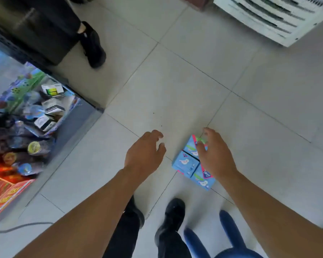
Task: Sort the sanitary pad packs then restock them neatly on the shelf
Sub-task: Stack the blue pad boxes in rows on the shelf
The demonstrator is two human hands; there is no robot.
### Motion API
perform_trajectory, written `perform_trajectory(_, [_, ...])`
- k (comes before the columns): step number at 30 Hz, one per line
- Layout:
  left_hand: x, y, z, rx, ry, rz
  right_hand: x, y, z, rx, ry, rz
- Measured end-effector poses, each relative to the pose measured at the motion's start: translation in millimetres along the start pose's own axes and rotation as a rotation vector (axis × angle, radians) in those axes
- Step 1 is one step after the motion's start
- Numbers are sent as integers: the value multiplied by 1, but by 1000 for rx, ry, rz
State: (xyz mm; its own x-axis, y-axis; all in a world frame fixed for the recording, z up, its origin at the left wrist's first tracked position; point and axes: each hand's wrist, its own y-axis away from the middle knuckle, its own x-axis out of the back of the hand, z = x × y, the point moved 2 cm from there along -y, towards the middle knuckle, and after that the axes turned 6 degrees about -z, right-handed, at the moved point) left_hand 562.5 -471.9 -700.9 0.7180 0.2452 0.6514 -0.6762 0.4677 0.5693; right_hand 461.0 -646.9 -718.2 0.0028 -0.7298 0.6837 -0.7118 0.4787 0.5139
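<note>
At the far left a glass-fronted display case (45, 108) holds small boxes, bottles and bright packets, blurred too much to tell apart. Orange-red cartons (6, 194) sit at its lower end, and a grey cable (21, 227) lies on the floor just beside them. Behind the case, another person's black shoe (93, 47) stands on the pale tiled floor (175, 81).

The left hand (145, 155) hovers over bare tile, fingers loosely curled and spread, holding nothing. Below it are the person's own black shoes (172, 216) and dark trousers.

To the right of that hand, the blue pad packs (186, 162) lie flat on the floor in a tight cluster, touching one another, pink trim along their edges. The right hand (216, 155) is over the cluster's right side with fingers bent downward; the fingertips (200, 144) meet the farthest pack, but whether they are gripping it or only touching cannot be told.

A blue stool (229, 237) sits at the bottom edge, near the shoes. At the upper right corner stands a white slatted unit (272, 19), well apart from the packs.
</note>
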Motion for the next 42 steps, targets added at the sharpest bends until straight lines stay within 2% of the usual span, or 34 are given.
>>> perform_trajectory(5, [-92,-44,24,-16,-22,-185,-14,1,98,-226,-148,-77])
perform_trajectory(11, [-182,-122,16,-12,12,-309,-75,-47,174,-435,-362,-100])
perform_trajectory(17, [-276,-222,-16,5,-86,-400,-156,-137,242,-563,-458,-71])
perform_trajectory(21, [-312,-260,-32,83,-70,-454,-193,-169,270,-625,-508,-70])
perform_trajectory(23, [-324,-270,-39,67,-44,-501,-206,-177,274,-618,-559,-59])
perform_trajectory(32, [-305,-270,-53,54,104,-388,-215,-175,263,-585,-687,96])
perform_trajectory(36, [-266,-250,-46,56,244,-348,-184,-158,231,-495,-777,199])
perform_trajectory(42, [-174,-199,-9,80,584,-227,-107,-125,157,-308,-780,152])
